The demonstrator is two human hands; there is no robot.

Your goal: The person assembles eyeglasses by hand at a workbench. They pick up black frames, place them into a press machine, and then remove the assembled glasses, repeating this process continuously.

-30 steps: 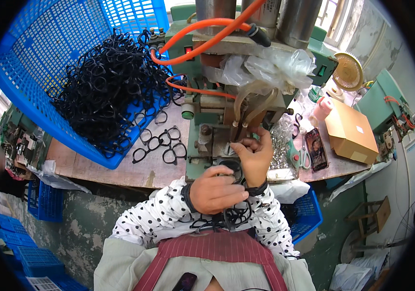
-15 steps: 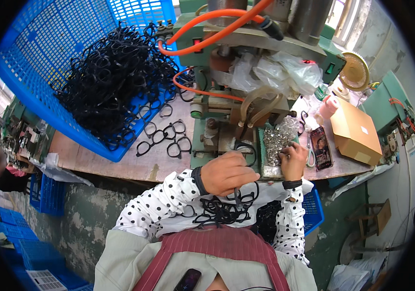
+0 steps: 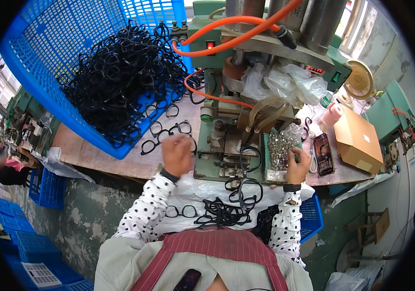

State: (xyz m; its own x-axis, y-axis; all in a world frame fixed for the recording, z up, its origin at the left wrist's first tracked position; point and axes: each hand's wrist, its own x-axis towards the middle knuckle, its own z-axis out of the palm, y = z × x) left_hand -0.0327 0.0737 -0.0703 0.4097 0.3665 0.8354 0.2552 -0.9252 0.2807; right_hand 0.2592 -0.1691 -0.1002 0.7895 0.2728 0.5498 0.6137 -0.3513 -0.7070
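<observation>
Left hand (image 3: 177, 154), centre-left, blurred over loose glasses frames (image 3: 159, 141); grip cannot be told. Right hand (image 3: 298, 166), right of centre, fingers bent at parts tray (image 3: 276, 177); whether pinching anything, unclear. Black frame (image 3: 261, 157) at front of machine (image 3: 205, 169), centre. Basket (image 3: 38, 106), upper left, tilted, probably for easy reach.

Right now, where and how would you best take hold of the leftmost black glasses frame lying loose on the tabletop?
I'd pinch the outer edge of its near-left rim, with the left hand coming from above, on the near side. The glasses frame appears to lie flat; that open ring sits clear, while its far end crowds close to other frames.
</observation>
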